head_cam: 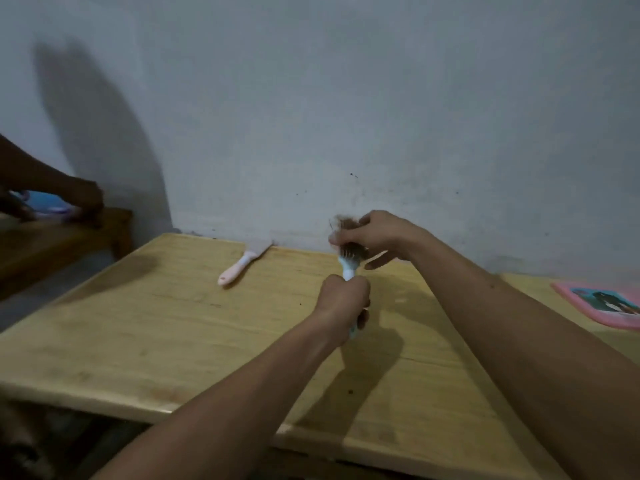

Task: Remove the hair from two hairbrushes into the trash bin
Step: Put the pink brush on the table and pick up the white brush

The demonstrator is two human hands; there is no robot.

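Plain home room. Bare grey-white wall point(346, 98), scuffed and speckled near base. Low wooden table point(156, 341) pushed against it. Pink hairbrush point(239, 268) on table, pink picture mat point(602, 306) at right edge, wooden bench point(62, 244) at left.

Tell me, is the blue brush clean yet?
No. Brown hair sits in the blue brush; the right hand pinches a tuft.

A pale wooden table point(145, 327) sits against the wall. A pink hairbrush point(239, 268) lies on it at the far edge, head toward the wall. Well to the right of that brush, a pink board point(595, 308) rests flat on the tabletop.
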